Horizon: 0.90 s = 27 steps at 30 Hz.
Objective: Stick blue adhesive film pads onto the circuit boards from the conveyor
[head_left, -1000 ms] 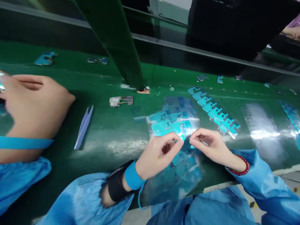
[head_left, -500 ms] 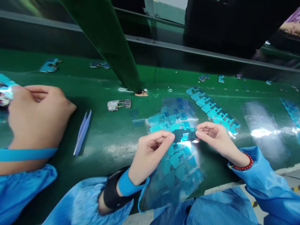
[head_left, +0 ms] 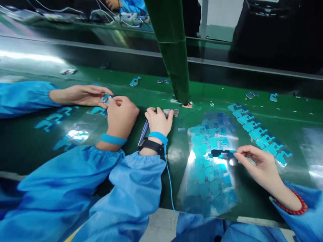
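R. hand (head_left: 259, 168): thumb & index pinch the R. end of a dark cut film piece (head_left: 224, 153), held over the clear sheet (head_left: 186, 198); piece is seen nearly edge-on, so its full outline can't be made out. Red bead bracelet (head_left: 295, 205) at R. wrist, partly under the cuff.

L. hand (head_left: 159, 121): fingers & thumb spread, curved down over a metal-shielded PCB (head_left: 176, 112); L. part of board is hidden by the hand, and whether fingertips touch it can't be told. Blue wrist strap (head_left: 158, 136) w/ thin blue cord (head_left: 170, 183) sits next to a black wristband (head_left: 151, 146). Blue tweezers (head_left: 143, 133) lie just L. of this hand, upper end hidden behind it.

Sheet, btwn the two hands, bears many overlapping blue film cut-outs (head_left: 202, 139); glare washes out some edges. Diagonal film strip (head_left: 259, 131) lies beyond R. hand.

At L., co-worker's hands (head_left: 121, 116) hold a small blue-and-silver part (head_left: 106, 97), mostly covered by fingers. Green post (head_left: 174, 53) rises behind, cut off at top edge. Small boards (head_left: 135, 81) lie along rear of green bench (head_left: 174, 154), too small for detail. Upper-L. bkgd.: white cables (head_left: 60, 10), blurred.
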Each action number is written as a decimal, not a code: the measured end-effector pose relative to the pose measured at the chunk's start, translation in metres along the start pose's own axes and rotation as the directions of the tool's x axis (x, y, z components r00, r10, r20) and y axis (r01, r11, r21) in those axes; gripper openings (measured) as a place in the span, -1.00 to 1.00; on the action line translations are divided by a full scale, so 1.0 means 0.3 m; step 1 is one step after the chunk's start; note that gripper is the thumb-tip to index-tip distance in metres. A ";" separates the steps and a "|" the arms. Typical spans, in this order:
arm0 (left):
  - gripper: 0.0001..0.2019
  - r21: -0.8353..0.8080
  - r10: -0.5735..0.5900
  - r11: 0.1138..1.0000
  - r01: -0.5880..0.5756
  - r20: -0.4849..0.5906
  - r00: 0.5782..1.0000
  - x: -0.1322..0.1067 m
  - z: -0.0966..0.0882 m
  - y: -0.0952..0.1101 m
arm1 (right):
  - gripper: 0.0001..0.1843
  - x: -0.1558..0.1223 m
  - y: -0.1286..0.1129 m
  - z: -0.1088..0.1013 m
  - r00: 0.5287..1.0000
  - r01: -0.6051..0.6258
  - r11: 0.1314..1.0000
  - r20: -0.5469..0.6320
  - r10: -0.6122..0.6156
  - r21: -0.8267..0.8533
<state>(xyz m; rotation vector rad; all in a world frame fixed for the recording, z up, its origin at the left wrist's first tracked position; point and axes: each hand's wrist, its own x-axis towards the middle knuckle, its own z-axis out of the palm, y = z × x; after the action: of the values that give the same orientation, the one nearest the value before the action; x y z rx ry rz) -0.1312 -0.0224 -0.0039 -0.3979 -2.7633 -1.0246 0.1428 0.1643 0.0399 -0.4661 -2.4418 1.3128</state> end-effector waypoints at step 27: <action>-0.82 -0.699 -0.050 0.323 0.638 0.661 0.749 -0.291 -0.101 0.262 | -0.84 0.011 -0.032 -0.041 0.940 0.133 0.991 -0.317 -0.126 -0.001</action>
<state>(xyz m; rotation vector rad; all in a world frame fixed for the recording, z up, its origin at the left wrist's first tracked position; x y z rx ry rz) -0.0223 -0.0017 0.0455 -0.1343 -2.3515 -3.0219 0.1439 0.1698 0.0548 -0.4626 -2.1522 1.1119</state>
